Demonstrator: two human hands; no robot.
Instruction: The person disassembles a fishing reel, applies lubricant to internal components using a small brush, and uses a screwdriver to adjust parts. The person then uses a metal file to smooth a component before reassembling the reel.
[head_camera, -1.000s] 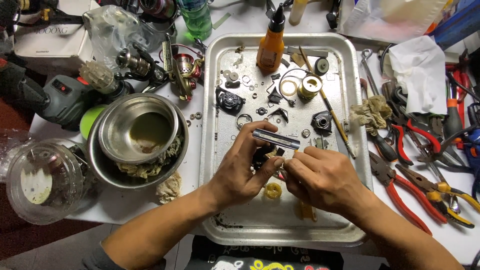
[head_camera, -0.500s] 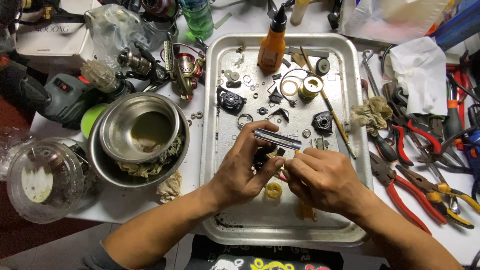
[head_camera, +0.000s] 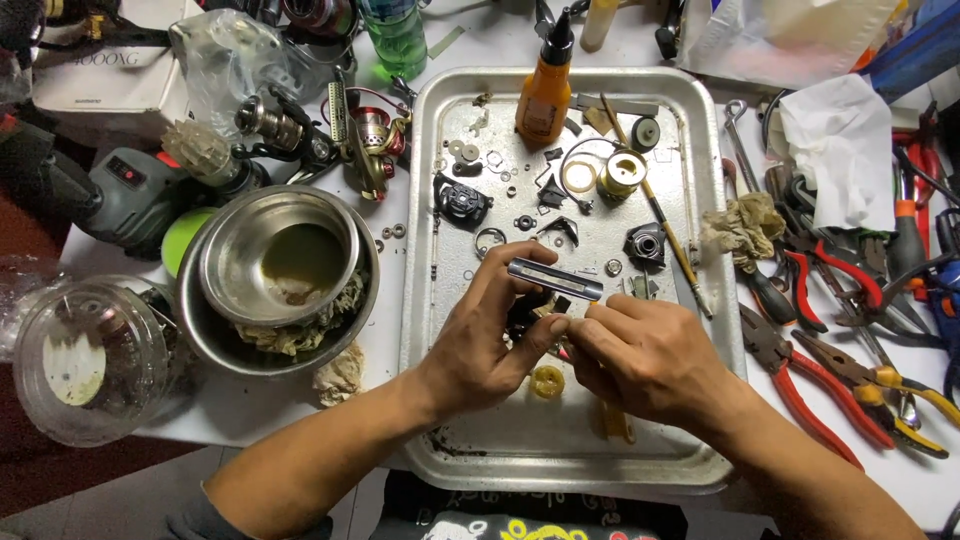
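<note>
together, both hands (head_camera: 560, 350) grip metal part (head_camera: 555, 279), over tray (head_camera: 660, 450)

The right hand (head_camera: 650, 355) hides whatever its fingertips pinch, and the dark part (head_camera: 522, 312) shows only partly behind the left hand's (head_camera: 480, 345) fingers.

The tray (head_camera: 700, 200) is dull silver, smudged with dark grease; the bottle (head_camera: 545, 95) standing in it is orange with a black cap; the bar (head_camera: 555, 279) at the fingertips is shiny silver-grey; a small gear (head_camera: 547, 381) is yellow; the nested bowls (head_camera: 275, 260) are steel-grey with a brownish residue; the pliers (head_camera: 815, 390) have red handles; the cloth (head_camera: 835, 150) is white; the drill (head_camera: 120, 195) is grey-green with a red switch.
</note>
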